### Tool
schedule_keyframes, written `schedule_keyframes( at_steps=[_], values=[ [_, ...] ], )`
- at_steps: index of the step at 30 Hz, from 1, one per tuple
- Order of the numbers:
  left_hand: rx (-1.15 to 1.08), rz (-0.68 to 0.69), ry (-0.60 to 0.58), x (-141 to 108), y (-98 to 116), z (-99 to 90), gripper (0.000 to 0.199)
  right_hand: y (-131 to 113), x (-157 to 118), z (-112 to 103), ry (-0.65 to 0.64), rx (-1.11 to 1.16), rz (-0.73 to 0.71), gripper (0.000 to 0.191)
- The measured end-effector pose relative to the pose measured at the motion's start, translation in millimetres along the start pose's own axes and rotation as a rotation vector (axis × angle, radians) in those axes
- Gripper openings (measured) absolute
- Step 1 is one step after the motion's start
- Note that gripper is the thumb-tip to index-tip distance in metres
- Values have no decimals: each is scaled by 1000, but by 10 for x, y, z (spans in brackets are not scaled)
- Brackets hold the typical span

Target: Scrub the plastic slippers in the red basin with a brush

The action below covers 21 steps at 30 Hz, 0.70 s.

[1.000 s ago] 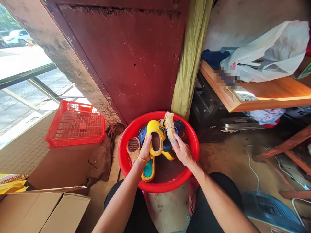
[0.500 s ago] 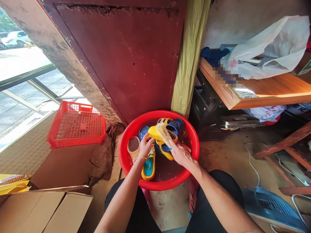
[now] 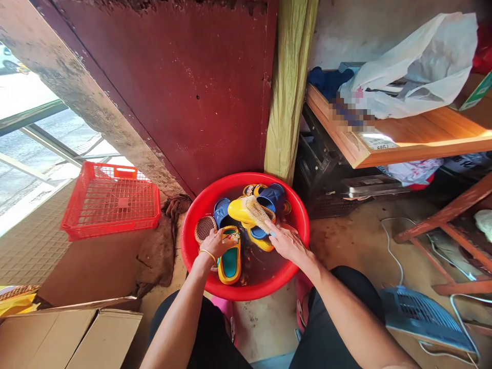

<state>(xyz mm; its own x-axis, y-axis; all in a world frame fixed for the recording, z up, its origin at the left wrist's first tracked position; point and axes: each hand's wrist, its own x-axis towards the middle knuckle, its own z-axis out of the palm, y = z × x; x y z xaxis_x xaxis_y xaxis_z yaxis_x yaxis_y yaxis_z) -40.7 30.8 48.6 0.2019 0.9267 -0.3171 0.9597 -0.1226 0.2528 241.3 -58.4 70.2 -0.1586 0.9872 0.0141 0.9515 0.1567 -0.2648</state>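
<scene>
A red basin [image 3: 186, 256] of murky water holds several slippers and clogs. My left hand [image 3: 215, 244], with a gold-coloured bangle at the wrist, grips the side of a yellow slipper [image 3: 229, 279] with a teal insole. My right hand [image 3: 286, 241] is closed on the end of a scrub brush [image 3: 257, 212]. The brush lies against a yellow clog [image 3: 237, 209] in the upper middle of the basin. Around them are blue slippers [image 3: 222, 209], a darker blue clog [image 3: 274, 196] and a brown-soled shoe [image 3: 205, 228]. My right fingertips are partly hidden.
Left of the basin are a red plastic crate [image 3: 115, 202], a brown cloth [image 3: 159, 256] and cardboard boxes [image 3: 103, 338]. A maroon door [image 3: 184, 102] stands behind. On the right are a wooden tabletop [image 3: 426, 136], a red-brown stool [image 3: 442, 241] and a blue fan [image 3: 426, 312] with cords.
My left hand has moved from beside the yellow clog, down and left, onto the teal-insoled slipper. My right hand keeps the brush at the clog. The view has shifted slightly.
</scene>
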Motion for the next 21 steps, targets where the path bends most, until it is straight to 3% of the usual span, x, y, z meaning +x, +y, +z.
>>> schedule_keyframes(
  at_steps=[6, 9, 14, 18, 21],
  values=[
    [29, 65, -99, -7, 30, 265, 106, -84, 60, 110, -32, 1, 11, 72],
    [-8, 112, -82, 25, 55, 340, 99, -123, 127, 126, -59, -15, 58, 71],
    [-223, 59, 109, 23, -39, 254, 54, -104, 146, 127, 5, 42, 87, 66],
    [-507, 63, 265, -33, -114, 149, 52, -225, 51, 155, 91, 145, -20, 65],
    [-652, 136, 364, -64, -77, 126, 57, -369, -8, 183, 63, 160, -169, 65]
  ],
)
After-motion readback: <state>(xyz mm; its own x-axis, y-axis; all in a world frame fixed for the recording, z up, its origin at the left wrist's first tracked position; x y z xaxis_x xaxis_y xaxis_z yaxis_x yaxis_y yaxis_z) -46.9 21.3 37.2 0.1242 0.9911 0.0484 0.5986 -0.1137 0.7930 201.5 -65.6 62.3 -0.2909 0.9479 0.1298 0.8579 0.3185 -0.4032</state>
